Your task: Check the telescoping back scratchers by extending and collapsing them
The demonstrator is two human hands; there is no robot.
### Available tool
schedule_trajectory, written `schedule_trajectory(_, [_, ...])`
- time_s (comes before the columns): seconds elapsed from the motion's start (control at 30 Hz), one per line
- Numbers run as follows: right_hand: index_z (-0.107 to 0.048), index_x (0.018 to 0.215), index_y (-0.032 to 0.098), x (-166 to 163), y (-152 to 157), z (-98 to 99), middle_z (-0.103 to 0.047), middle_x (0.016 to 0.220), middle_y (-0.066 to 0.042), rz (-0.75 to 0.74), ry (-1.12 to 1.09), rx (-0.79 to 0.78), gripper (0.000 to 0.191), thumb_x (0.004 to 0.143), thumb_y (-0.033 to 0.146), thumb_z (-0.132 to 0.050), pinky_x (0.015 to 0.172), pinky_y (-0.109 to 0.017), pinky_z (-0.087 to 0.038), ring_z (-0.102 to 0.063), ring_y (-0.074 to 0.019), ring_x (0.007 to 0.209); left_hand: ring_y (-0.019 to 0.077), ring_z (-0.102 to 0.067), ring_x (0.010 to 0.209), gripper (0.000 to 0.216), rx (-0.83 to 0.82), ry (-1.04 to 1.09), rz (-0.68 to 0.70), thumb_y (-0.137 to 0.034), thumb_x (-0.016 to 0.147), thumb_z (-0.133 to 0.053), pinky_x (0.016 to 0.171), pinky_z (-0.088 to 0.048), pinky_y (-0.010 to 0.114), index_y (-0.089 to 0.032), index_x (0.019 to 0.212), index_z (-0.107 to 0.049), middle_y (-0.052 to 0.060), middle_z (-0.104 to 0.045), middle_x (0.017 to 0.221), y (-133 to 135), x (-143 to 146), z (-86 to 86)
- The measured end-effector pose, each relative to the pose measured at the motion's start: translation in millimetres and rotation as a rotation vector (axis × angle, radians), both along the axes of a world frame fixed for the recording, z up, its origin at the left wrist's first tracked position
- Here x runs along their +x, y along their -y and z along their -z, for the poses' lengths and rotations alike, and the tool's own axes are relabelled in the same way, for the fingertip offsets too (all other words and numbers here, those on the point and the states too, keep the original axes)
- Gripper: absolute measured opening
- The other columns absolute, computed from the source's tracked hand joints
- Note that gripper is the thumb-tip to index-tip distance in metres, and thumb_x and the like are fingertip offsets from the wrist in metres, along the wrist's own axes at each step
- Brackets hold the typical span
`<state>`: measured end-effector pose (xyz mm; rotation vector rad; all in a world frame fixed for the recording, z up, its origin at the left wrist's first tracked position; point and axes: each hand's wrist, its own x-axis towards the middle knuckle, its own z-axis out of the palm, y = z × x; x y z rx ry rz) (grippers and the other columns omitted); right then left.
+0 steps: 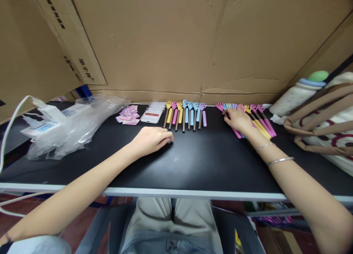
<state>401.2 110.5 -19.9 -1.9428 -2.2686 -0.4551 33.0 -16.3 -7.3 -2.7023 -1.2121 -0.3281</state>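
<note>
My left hand (151,139) rests on the black table (193,162) with its fingers curled under, just in front of a neat row of small hand-shaped scratchers (185,115) in yellow, pink and blue. Whether it holds anything is hidden. My right hand (236,119) lies palm down on a second, looser bunch of the same scratchers (260,121) at the right, fingers closed over some of them. Two bracelets sit on that wrist.
A white phone (151,116) and a pile of pink paper labels (128,115) lie left of the row. Crumpled clear plastic bags (74,125) and a white power strip (41,127) fill the left side. A striped bag (325,125) and bottle (298,94) stand at the right. Cardboard walls the back.
</note>
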Motion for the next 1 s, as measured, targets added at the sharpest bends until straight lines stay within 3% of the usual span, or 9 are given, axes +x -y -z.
schedule_trajectory(0.23, [-0.064,0.103,0.017,-3.1,4.7,-4.9,-0.062,0.108,-0.015,-0.061,-0.001,0.085,0.035,0.093,0.034,-0.036,0.084,-0.041,-0.041,-0.051,-0.0304,0.106,0.0133,-0.065,0.086,0.018,-0.011,-0.002,0.002,-0.02,0.094,-0.046,0.061,-0.035,0.022,-0.025,0.096,-0.063,-0.004,-0.068,0.09,1.2,1.0,-0.9])
schedule_trajectory(0.37, [-0.064,0.109,0.017,-20.9,13.0,-7.7,-0.062,0.111,-0.014,-0.241,-0.074,0.145,0.035,0.093,0.033,-0.037,0.088,-0.041,-0.044,-0.054,-0.0287,0.106,0.0126,-0.064,0.085,0.017,0.002,0.004,0.012,-0.02,0.094,-0.047,0.06,-0.035,0.022,-0.025,0.096,-0.063,-0.004,-0.068,0.089,0.9,1.5,0.4])
schedule_trajectory(0.5, [-0.061,0.119,0.019,-46.7,24.3,-5.0,-0.061,0.119,-0.011,-0.414,-0.145,0.063,0.038,0.096,0.036,-0.037,0.092,-0.04,-0.046,-0.055,-0.0264,0.111,0.0124,-0.064,0.085,0.018,0.015,0.008,0.013,-0.02,0.094,-0.047,0.06,-0.035,0.022,-0.025,0.097,-0.063,-0.003,-0.068,0.089,0.7,2.1,1.7])
schedule_trajectory(0.67, [-0.059,0.124,0.019,-61.5,32.9,-1.0,-0.057,0.122,-0.011,-0.508,-0.141,-0.033,0.041,0.098,0.036,-0.033,0.096,-0.039,-0.046,-0.054,-0.0248,0.115,0.0122,-0.064,0.086,0.018,0.006,-0.001,0.006,-0.02,0.093,-0.047,0.059,-0.035,0.022,-0.025,0.099,-0.063,-0.003,-0.068,0.091,1.5,1.9,1.3])
schedule_trajectory(0.8, [-0.061,0.117,0.02,-61.0,34.7,-1.7,-0.057,0.118,-0.011,-0.49,-0.125,-0.036,0.037,0.098,0.036,-0.034,0.09,-0.037,-0.048,-0.055,-0.0238,0.111,0.0121,-0.064,0.086,0.018,-0.008,0.001,0.006,-0.02,0.094,-0.047,0.06,-0.035,0.021,-0.025,0.097,-0.063,-0.003,-0.067,0.09,1.6,1.9,1.0])
schedule_trajectory(1.0, [-0.061,0.101,0.02,-64.1,41.3,-8.2,-0.058,0.106,-0.008,-0.337,-0.063,-0.006,0.027,0.096,0.038,-0.041,0.066,-0.029,-0.044,-0.06,-0.0213,0.094,0.0123,-0.064,0.086,0.017,-0.002,0.004,0.005,-0.021,0.094,-0.047,0.059,-0.034,0.021,-0.025,0.097,-0.063,-0.004,-0.067,0.09,1.4,2.0,2.2])
